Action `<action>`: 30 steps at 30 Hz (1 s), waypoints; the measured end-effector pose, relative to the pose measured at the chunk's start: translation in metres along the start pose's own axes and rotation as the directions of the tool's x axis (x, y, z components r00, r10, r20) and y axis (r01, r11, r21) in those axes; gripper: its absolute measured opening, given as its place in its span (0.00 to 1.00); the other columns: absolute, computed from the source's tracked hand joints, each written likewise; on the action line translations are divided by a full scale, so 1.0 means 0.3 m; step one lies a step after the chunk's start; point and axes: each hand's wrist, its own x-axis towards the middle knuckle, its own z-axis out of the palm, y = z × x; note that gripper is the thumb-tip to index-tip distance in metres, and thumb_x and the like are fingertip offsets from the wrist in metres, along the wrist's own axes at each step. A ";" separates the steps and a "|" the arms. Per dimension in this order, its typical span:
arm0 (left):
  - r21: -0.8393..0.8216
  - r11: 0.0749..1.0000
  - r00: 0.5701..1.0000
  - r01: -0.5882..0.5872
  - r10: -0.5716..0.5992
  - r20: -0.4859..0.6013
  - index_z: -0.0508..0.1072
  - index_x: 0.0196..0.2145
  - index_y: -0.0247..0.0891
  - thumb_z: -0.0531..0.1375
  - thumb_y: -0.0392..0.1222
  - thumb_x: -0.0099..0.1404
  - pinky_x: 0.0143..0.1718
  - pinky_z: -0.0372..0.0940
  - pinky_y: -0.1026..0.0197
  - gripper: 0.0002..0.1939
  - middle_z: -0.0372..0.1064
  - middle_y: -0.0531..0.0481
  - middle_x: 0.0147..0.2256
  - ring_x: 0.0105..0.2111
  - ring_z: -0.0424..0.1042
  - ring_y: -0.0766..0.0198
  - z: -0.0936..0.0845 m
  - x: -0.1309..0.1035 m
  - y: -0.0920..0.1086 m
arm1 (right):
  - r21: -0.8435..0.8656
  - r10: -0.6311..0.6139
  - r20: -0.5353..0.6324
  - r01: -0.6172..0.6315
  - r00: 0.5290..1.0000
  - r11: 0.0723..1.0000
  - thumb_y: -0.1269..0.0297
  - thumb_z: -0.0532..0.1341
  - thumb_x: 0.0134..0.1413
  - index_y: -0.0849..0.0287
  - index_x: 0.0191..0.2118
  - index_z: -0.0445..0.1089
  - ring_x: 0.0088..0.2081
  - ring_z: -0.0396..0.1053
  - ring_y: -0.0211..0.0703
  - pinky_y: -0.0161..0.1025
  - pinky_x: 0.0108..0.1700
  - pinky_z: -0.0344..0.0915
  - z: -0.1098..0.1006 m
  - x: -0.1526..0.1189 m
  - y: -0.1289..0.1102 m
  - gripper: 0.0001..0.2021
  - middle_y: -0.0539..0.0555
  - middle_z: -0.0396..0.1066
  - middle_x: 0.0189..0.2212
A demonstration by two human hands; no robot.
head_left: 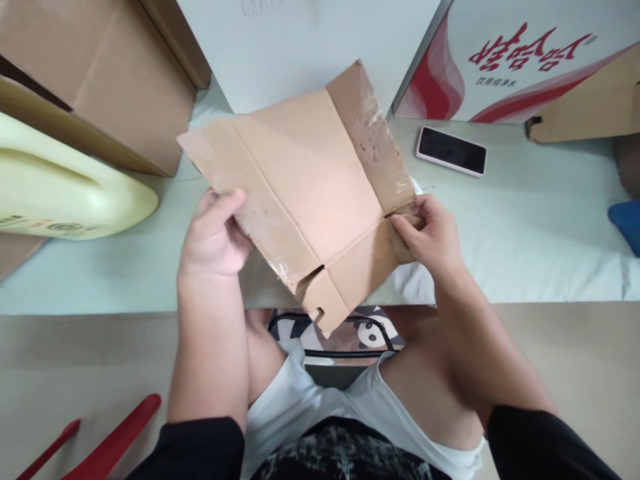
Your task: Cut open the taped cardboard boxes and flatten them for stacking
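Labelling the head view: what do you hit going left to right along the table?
Cream plastic piece → left hand → flattened cardboard box → right hand → phone → blue object at the edge.

The white and red carton (520, 60) at the far right of the table bears large red Chinese characters, seen upside down, with a line of small grey characters beside them too small to read. Faint pencil-like marks on the white panel (305, 40) at the back cannot be made out.

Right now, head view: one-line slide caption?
Left hand and right hand grip a flattened cardboard box above the table.
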 end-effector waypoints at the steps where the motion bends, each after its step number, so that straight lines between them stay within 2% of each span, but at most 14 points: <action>1: -0.013 1.000 0.999 0.020 -0.021 -0.044 0.75 0.30 0.44 0.74 0.52 0.45 0.65 0.70 0.36 0.18 0.82 0.46 0.38 0.65 0.69 0.37 -0.003 0.009 -0.006 | 0.080 0.012 0.018 -0.014 1.000 0.997 0.55 0.70 0.47 0.52 0.38 0.68 0.29 0.63 0.40 0.41 0.34 0.62 -0.008 0.005 0.004 0.15 0.46 0.68 0.28; 4: -0.118 0.993 0.996 -0.007 -0.003 -0.085 0.73 0.27 0.45 0.71 0.46 0.46 0.69 0.67 0.41 0.12 0.82 0.48 0.37 0.64 0.71 0.43 -0.020 0.038 -0.013 | 0.412 0.004 0.074 -0.034 0.997 0.911 0.41 0.68 0.51 0.50 0.43 0.69 0.27 0.64 0.39 0.40 0.29 0.62 -0.044 0.022 0.017 0.21 0.48 0.70 0.31; 6: -0.175 0.981 0.994 -0.089 0.077 -0.073 0.73 0.27 0.44 0.68 0.46 0.51 0.72 0.65 0.46 0.08 0.82 0.49 0.38 0.64 0.72 0.47 -0.029 0.052 -0.017 | 0.561 -0.028 0.115 -0.042 0.993 0.826 0.33 0.69 0.47 0.50 0.41 0.71 0.27 0.67 0.39 0.39 0.28 0.65 -0.059 0.025 0.015 0.26 0.49 0.72 0.31; 8: -0.208 0.968 0.989 -0.140 0.127 -0.075 0.73 0.27 0.44 0.67 0.46 0.54 0.72 0.64 0.48 0.07 0.82 0.50 0.39 0.64 0.72 0.49 -0.028 0.060 -0.027 | 0.618 -0.064 0.227 -0.093 0.972 0.781 0.31 0.72 0.42 0.51 0.36 0.71 0.24 0.67 0.39 0.39 0.27 0.66 -0.051 0.015 0.000 0.29 0.48 0.70 0.25; 10: -0.205 0.971 0.990 -0.126 0.108 -0.094 0.72 0.28 0.45 0.67 0.47 0.54 0.71 0.65 0.48 0.08 0.82 0.52 0.39 0.64 0.72 0.50 -0.012 0.062 -0.044 | 0.607 -0.080 0.361 -0.169 0.929 0.777 0.32 0.73 0.42 0.53 0.30 0.69 0.19 0.62 0.37 0.38 0.22 0.62 -0.025 -0.002 -0.022 0.28 0.46 0.65 0.18; 13: -0.182 0.981 0.994 -0.066 0.049 -0.093 0.71 0.27 0.45 0.68 0.49 0.54 0.72 0.63 0.51 0.10 0.82 0.54 0.39 0.65 0.71 0.52 0.028 0.056 -0.065 | 0.594 -0.011 0.397 -0.248 0.918 0.766 0.34 0.74 0.43 0.54 0.27 0.67 0.16 0.54 0.32 0.35 0.17 0.53 0.006 -0.022 -0.058 0.28 0.44 0.60 0.16; 15: -0.211 0.976 0.998 -0.057 0.051 -0.033 0.71 0.27 0.44 0.67 0.49 0.55 0.72 0.63 0.52 0.10 0.82 0.53 0.42 0.65 0.70 0.52 0.055 0.047 -0.067 | 0.627 0.046 0.314 -0.243 0.948 0.740 0.36 0.75 0.41 0.54 0.28 0.67 0.14 0.48 0.30 0.34 0.14 0.47 -0.010 -0.028 -0.076 0.28 0.42 0.57 0.15; 17: -0.272 0.962 0.999 -0.007 0.018 0.037 0.74 0.31 0.45 0.65 0.50 0.55 0.67 0.68 0.51 0.09 0.82 0.53 0.46 0.64 0.71 0.51 0.075 0.034 -0.057 | 0.657 0.072 0.212 -0.197 0.975 0.728 0.39 0.76 0.40 0.54 0.27 0.66 0.13 0.43 0.28 0.34 0.13 0.44 -0.067 -0.035 -0.089 0.26 0.40 0.52 0.13; 19: -0.300 0.950 0.996 0.091 -0.079 0.051 0.77 0.38 0.48 0.63 0.52 0.56 0.57 0.75 0.51 0.13 0.81 0.54 0.50 0.61 0.73 0.51 0.089 0.020 -0.040 | 0.654 0.118 0.066 -0.132 0.991 0.745 0.42 0.76 0.43 0.53 0.25 0.65 0.12 0.41 0.28 0.34 0.12 0.44 -0.162 -0.051 -0.096 0.25 0.40 0.47 0.12; 21: -0.289 0.942 0.984 0.173 -0.177 0.012 0.78 0.41 0.51 0.61 0.52 0.56 0.48 0.77 0.53 0.15 0.80 0.54 0.52 0.57 0.76 0.52 0.100 0.007 -0.024 | 0.625 0.196 -0.170 -0.049 0.966 0.779 0.45 0.77 0.41 0.52 0.24 0.63 0.12 0.42 0.28 0.35 0.11 0.43 -0.280 -0.077 -0.096 0.25 0.41 0.48 0.14; 24: -0.296 0.931 0.973 0.213 -0.230 -0.025 0.77 0.38 0.47 0.63 0.48 0.53 0.43 0.77 0.53 0.13 0.80 0.51 0.45 0.49 0.78 0.54 0.111 -0.007 -0.010 | 0.546 0.245 -0.539 0.112 0.806 0.830 0.50 0.82 0.28 0.52 0.21 0.57 0.14 0.50 0.28 0.34 0.11 0.38 -0.463 -0.130 -0.070 0.31 0.44 0.56 0.17; 26: -0.320 0.920 0.967 0.228 -0.252 -0.036 0.76 0.34 0.43 0.65 0.46 0.50 0.41 0.76 0.52 0.12 0.78 0.50 0.37 0.42 0.78 0.54 0.111 -0.015 -0.008 | 0.432 0.200 -0.710 0.194 0.675 0.881 0.50 0.84 0.22 0.50 0.21 0.63 0.15 0.57 0.29 0.34 0.11 0.43 -0.566 -0.167 -0.026 0.29 0.45 0.63 0.19; 27: -0.327 0.915 0.964 0.238 -0.264 -0.036 0.75 0.33 0.42 0.66 0.46 0.49 0.40 0.76 0.51 0.12 0.77 0.50 0.34 0.39 0.78 0.55 0.110 -0.018 -0.009 | 0.369 0.173 -0.760 0.197 0.626 0.908 0.50 0.84 0.23 0.49 0.22 0.67 0.15 0.59 0.30 0.35 0.11 0.48 -0.608 -0.185 0.003 0.26 0.47 0.65 0.19; 30: -0.332 0.914 0.962 0.233 -0.266 -0.057 0.75 0.30 0.41 0.66 0.45 0.48 0.34 0.74 0.54 0.10 0.73 0.50 0.29 0.31 0.74 0.59 0.101 -0.023 -0.011 | 0.280 0.183 -0.813 0.096 0.552 0.955 0.55 0.81 0.35 0.49 0.25 0.70 0.14 0.63 0.32 0.37 0.13 0.60 -0.691 -0.219 0.104 0.19 0.49 0.69 0.19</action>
